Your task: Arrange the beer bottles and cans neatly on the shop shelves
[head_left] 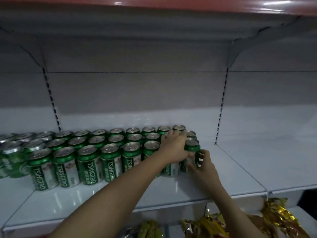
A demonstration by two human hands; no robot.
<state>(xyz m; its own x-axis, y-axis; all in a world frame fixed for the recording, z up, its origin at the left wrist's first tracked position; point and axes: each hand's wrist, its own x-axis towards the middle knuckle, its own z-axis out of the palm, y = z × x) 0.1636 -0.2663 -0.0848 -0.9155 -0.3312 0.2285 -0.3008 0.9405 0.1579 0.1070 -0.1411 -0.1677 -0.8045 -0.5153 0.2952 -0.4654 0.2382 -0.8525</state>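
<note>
Several green Tsingtao beer cans (89, 162) stand upright in three rows on a white shop shelf (154, 196), filling its left and middle. At the right end of the rows, my left hand (175, 146) reaches over the cans, fingers spread across the tops and sides of the end cans. My right hand (203, 164) grips the lower side of the front end can (191, 148), thumb and fingers curled round it. The cans under my left hand are partly hidden.
The shelf's right part (248, 158) is bare white metal, with a slotted upright (221, 107) at the back. Another shelf (154, 18) hangs overhead. Below the shelf edge lie gold and yellow foil packets (277, 215).
</note>
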